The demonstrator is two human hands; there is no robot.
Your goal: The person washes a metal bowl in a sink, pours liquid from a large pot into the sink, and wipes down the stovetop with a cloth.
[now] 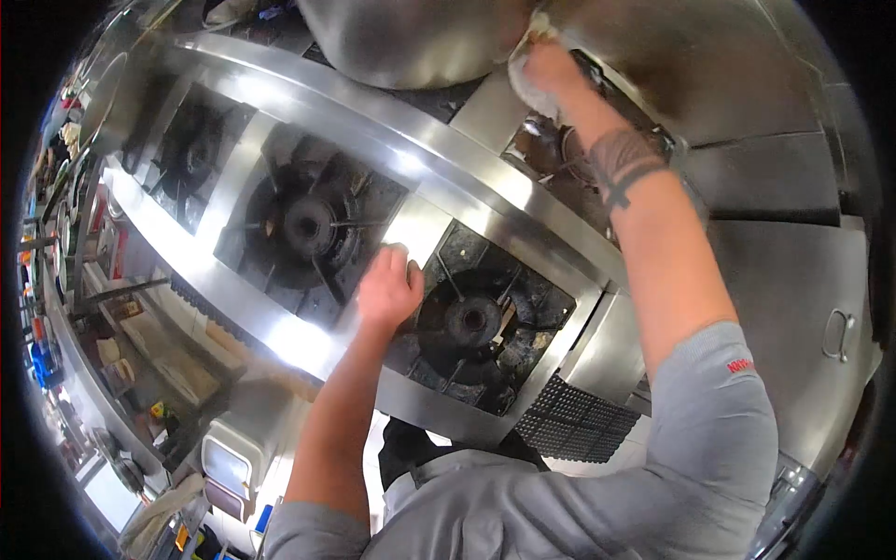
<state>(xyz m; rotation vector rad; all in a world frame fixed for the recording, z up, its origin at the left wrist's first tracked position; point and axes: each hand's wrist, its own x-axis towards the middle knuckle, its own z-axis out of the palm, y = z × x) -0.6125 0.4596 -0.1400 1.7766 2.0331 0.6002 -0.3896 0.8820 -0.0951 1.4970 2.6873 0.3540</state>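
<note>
My right hand (pixel 553 73) reaches to the back of the stove, wrapped round a whitish cloth (pixel 529 91). The cloth lies between the large steel pot (pixel 411 42) and the steel back panel (pixel 672 65); whether it touches either is hard to tell. Below that hand is a back burner (pixel 569 154), partly covered by my forearm. My left hand (pixel 390 287) is closed in a loose fist, with no object visible in it. It is over the steel strip (pixel 417 229) between two front burners, the middle one (pixel 308 222) and the right one (pixel 473 320).
A raised steel ledge (pixel 411 159) runs between the front and back burners. Another burner (pixel 194 154) is at the left. A black perforated mat (pixel 579 420) lies by the stove's front edge. Cluttered shelves (pixel 168 355) stand at the left, and a steel door (pixel 784 317) at the right.
</note>
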